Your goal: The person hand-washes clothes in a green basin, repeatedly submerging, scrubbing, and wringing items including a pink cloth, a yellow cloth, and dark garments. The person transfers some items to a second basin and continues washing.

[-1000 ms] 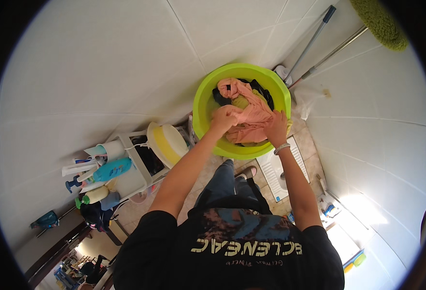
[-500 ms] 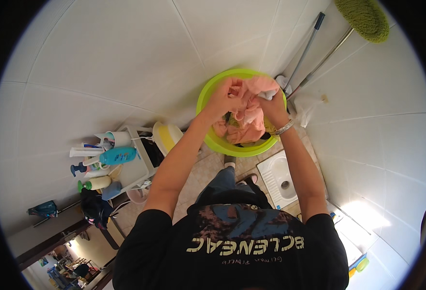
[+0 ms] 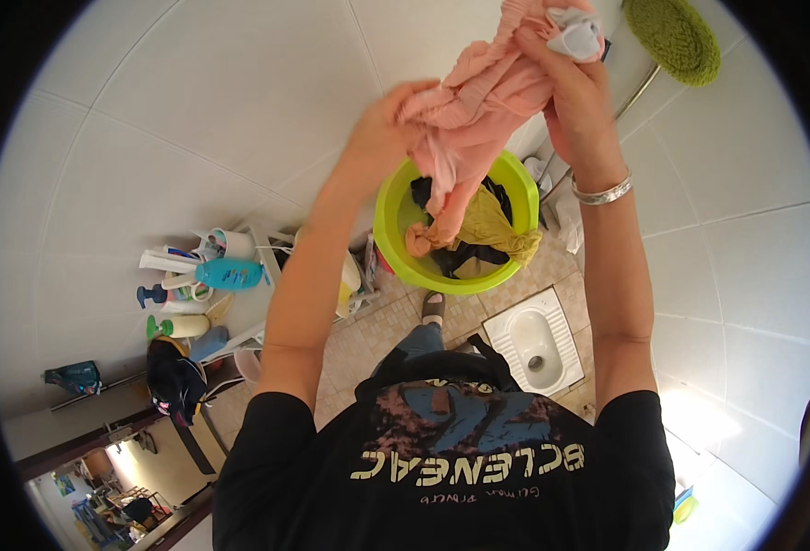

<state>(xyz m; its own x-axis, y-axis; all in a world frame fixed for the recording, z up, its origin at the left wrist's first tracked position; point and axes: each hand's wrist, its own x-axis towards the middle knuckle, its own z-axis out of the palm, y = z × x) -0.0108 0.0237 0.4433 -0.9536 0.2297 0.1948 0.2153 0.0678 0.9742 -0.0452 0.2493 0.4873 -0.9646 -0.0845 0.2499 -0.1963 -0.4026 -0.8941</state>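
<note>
A pink garment, with a white patch at its upper right, hangs bunched between my hands above a lime-green basin. My right hand, a silver bangle at its wrist, is closed round the cloth near the white patch. At the cloth's left edge my left hand grips a gathered fold, slightly smeared by motion. The garment's lower end trails down into the basin. Inside the basin lie a mustard-yellow cloth and dark cloth.
A squat toilet is set in the tiled floor right of my feet. To the left stands a white shelf with bottles, among them a blue one. A green mop head leans at the upper right, close to my right hand.
Both hands have risen out of the basin, lifting the pink garment up and away from me. The yellow and dark cloths beneath it now show more.
</note>
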